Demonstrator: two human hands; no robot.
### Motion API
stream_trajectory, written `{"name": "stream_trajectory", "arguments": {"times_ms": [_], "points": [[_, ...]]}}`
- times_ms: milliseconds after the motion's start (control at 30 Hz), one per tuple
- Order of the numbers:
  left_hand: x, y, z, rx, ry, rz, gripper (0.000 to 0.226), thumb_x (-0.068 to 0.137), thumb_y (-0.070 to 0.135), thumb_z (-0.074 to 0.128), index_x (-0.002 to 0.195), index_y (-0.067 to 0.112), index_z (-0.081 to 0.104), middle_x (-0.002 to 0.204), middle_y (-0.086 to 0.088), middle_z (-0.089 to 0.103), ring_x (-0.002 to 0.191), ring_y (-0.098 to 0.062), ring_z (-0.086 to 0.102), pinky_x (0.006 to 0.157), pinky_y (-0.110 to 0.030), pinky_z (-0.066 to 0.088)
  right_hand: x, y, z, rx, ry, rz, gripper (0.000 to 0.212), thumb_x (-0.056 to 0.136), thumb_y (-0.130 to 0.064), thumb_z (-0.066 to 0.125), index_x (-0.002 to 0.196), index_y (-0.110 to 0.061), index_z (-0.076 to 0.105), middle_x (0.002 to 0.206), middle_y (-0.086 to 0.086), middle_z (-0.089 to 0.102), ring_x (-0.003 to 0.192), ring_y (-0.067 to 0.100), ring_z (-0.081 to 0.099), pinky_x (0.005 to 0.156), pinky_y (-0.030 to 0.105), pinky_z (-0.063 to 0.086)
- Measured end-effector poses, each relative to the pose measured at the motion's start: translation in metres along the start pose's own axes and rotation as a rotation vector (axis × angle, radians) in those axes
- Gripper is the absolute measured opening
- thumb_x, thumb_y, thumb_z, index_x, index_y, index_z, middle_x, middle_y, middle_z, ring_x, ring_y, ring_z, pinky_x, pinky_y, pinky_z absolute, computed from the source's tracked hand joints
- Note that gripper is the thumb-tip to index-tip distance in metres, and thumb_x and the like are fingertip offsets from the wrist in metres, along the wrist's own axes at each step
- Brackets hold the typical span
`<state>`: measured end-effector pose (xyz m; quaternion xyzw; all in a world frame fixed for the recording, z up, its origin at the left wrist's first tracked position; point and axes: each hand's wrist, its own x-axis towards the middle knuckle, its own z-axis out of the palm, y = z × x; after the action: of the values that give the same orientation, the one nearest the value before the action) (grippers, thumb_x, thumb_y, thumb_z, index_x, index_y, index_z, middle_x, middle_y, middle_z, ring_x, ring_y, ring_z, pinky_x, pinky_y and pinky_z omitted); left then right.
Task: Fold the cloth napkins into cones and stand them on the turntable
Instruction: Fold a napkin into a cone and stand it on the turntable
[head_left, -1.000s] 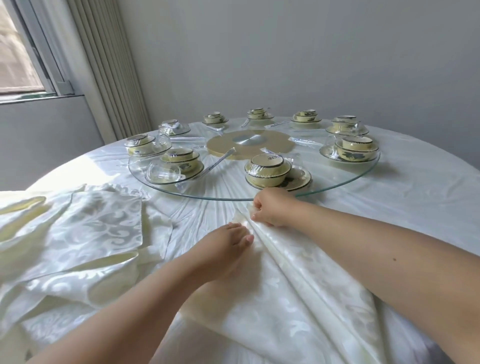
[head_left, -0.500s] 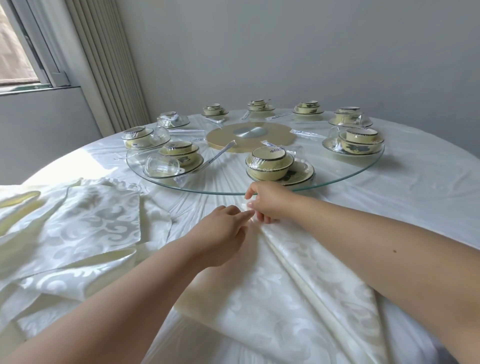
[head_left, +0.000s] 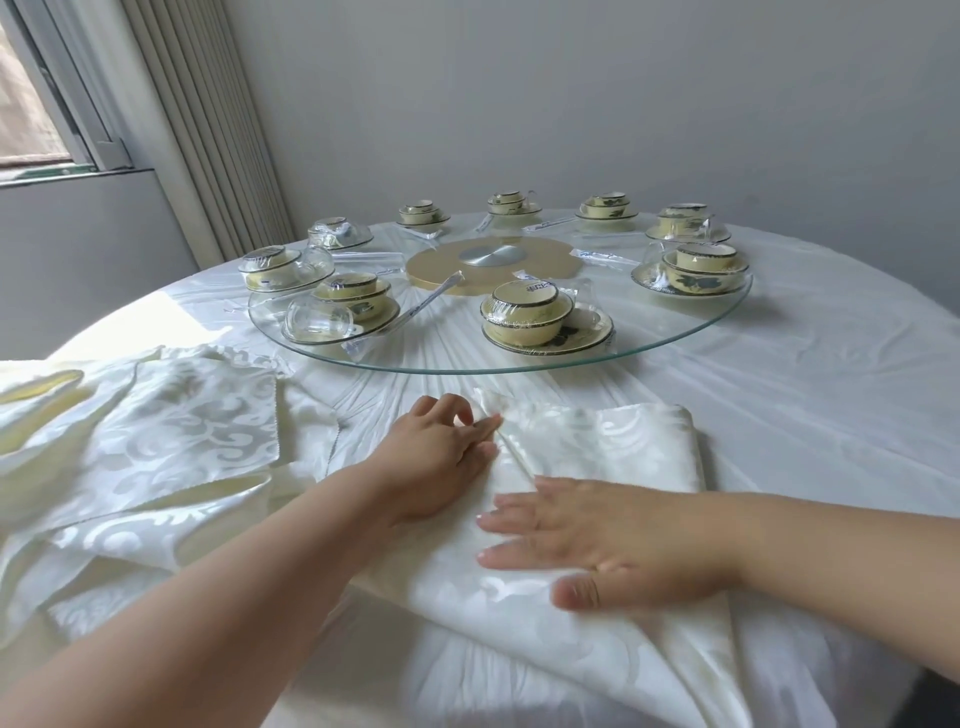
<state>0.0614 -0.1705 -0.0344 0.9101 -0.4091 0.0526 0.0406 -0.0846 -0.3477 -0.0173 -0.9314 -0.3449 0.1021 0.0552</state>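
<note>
Far left, 9 o'clock: pile of spare napkins (head_left: 156, 441) loose on the worktop (head_left: 831, 389), none folded yet as far as I can see. Moving in, my left hand (head_left: 441, 462) sits at about 7 o'clock of the turntable (head_left: 675, 340), fingers curled and pinching the top point of the napkin (head_left: 597, 447) I'm working on. That napkin lies flat at 6 o'clock, just short of the glass rim, partly folded over, lower part hanging off the worktop edge. My right hand (head_left: 608, 551) is on it, fingers straight and spread, palm down, pressing the fold; a bit motion-blurred. The turntable carries only wrapped bowl sets (head_left: 530, 317) round its rim, no cones standing. So I judge the progress early: first folds on one napkin, rolling into a cone, standing it up, and the whole pile all left.
</note>
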Motion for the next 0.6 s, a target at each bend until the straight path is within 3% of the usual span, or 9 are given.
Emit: {"name": "stream_trajectory", "arguments": {"times_ms": [67, 133, 200, 233, 300, 367, 433, 533, 600], "points": [[-0.001, 0.001, -0.001, 0.003, -0.003, -0.012, 0.081, 0.076, 0.066, 0.000, 0.144, 0.042, 0.035, 0.128, 0.009, 0.041, 0.118, -0.021, 0.037, 0.106, -0.032, 0.031, -0.012, -0.008, 0.004, -0.022, -0.084, -0.016, 0.077, 0.080, -0.070, 0.001, 0.150, -0.041, 0.011, 0.160, -0.013, -0.003, 0.142, -0.003, -0.018, 0.113, 0.022, -0.019], [0.000, 0.004, -0.001, 0.007, -0.022, -0.027, 0.070, 0.083, 0.062, 0.007, 0.145, 0.042, 0.034, 0.128, 0.008, 0.040, 0.119, -0.022, 0.036, 0.106, -0.031, 0.031, -0.018, -0.010, -0.004, 0.152, -0.091, -0.011, 0.067, 0.088, -0.063, 0.013, 0.147, -0.037, 0.029, 0.159, -0.011, 0.015, 0.145, -0.002, -0.001, 0.115, 0.019, -0.009], [0.002, 0.004, 0.000, -0.003, -0.044, -0.050, 0.062, 0.087, 0.054, 0.014, 0.145, 0.043, 0.033, 0.129, 0.006, 0.040, 0.119, -0.023, 0.036, 0.105, -0.031, 0.031, -0.015, -0.002, -0.016, 0.359, 0.136, 0.104, 0.048, 0.093, -0.053, 0.041, 0.125, -0.024, 0.062, 0.135, -0.006, 0.053, 0.129, 0.003, 0.041, 0.109, 0.020, 0.024], [0.003, 0.004, -0.002, -0.030, -0.056, -0.063, 0.056, 0.090, 0.049, 0.019, 0.143, 0.044, 0.035, 0.130, 0.005, 0.040, 0.119, -0.024, 0.036, 0.105, -0.031, 0.031, -0.010, 0.008, -0.023, 0.376, 0.297, 0.216, 0.035, 0.092, -0.046, 0.054, 0.108, -0.019, 0.069, 0.115, -0.005, 0.060, 0.111, 0.007, 0.053, 0.096, 0.022, 0.037], [0.006, 0.006, -0.010, -0.115, -0.089, -0.090, 0.045, 0.093, 0.036, 0.035, 0.136, 0.048, 0.041, 0.132, 0.001, 0.041, 0.122, -0.029, 0.036, 0.102, -0.029, 0.032, 0.002, 0.035, -0.039, 0.259, 0.457, 0.488, 0.019, 0.088, -0.038, 0.064, 0.094, -0.020, 0.066, 0.093, -0.008, 0.054, 0.092, 0.013, 0.055, 0.077, 0.024, 0.039], [0.007, 0.010, -0.022, -0.164, -0.148, -0.213, 0.052, 0.092, 0.030, 0.052, 0.141, 0.038, 0.035, 0.138, -0.005, 0.038, 0.129, -0.031, 0.031, 0.102, -0.033, 0.030, 0.013, 0.057, -0.051, 0.172, 0.376, 0.716, 0.033, 0.084, -0.043, 0.067, 0.106, -0.019, 0.060, 0.101, -0.006, 0.054, 0.096, 0.016, 0.054, 0.077, 0.026, 0.041], [0.004, 0.012, -0.033, -0.125, -0.198, -0.446, 0.064, 0.086, 0.042, 0.064, 0.138, 0.015, 0.039, 0.133, -0.012, 0.043, 0.128, -0.032, 0.035, 0.097, -0.038, 0.037, 0.022, 0.070, -0.057, 0.184, 0.225, 0.824, 0.054, 0.081, -0.046, 0.070, 0.119, -0.012, 0.055, 0.117, 0.002, 0.058, 0.107, 0.022, 0.056, 0.086, 0.031, 0.044], [0.002, 0.013, -0.040, -0.093, -0.253, -0.622, 0.056, 0.071, 0.057, 0.074, 0.090, 0.008, 0.054, 0.097, -0.010, 0.058, 0.099, -0.030, 0.058, 0.074, -0.032, 0.044, 0.033, 0.075, -0.058, 0.184, 0.071, 0.881, 0.069, 0.077, -0.048, 0.073, 0.124, -0.002, 0.055, 0.124, 0.012, 0.061, 0.113, 0.028, 0.057, 0.094, 0.035, 0.045], [0.004, 0.016, -0.045, -0.110, -0.313, -0.635, 0.055, 0.071, 0.056, 0.075, 0.086, 0.009, 0.052, 0.084, -0.007, 0.059, 0.088, -0.027, 0.060, 0.072, -0.030, 0.044, 0.037, 0.078, -0.060, 0.198, 0.014, 0.919, 0.070, 0.073, -0.052, 0.075, 0.121, -0.004, 0.057, 0.121, 0.007, 0.062, 0.109, 0.025, 0.059, 0.091, 0.032, 0.046]]}}
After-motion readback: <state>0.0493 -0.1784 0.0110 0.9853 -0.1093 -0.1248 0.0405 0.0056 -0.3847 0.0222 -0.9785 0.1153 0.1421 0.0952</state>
